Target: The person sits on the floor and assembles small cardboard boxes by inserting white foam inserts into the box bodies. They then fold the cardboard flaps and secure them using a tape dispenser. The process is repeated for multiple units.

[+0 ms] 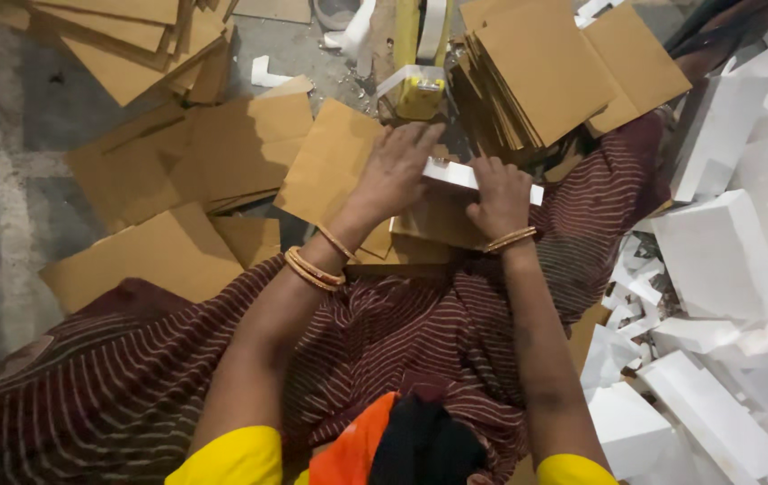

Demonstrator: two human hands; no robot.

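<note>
My left hand (393,172) lies flat with fingers spread on a brown cardboard sheet (330,162) and against the left end of a long white foam strip (460,175). My right hand (499,199) grips that same strip from above, fingers curled over it. Beneath the strip sits a folded brown cardboard piece (438,223) resting on my lap, which is covered in dark red striped cloth (384,332). Gold bangles ring both wrists.
Loose brown cardboard sheets (186,162) lie over the grey floor at left. A thick stack of cardboard (546,72) stands ahead on the right. White foam blocks (725,251) pile up along the right side. A yellow tape dispenser (420,90) sits ahead.
</note>
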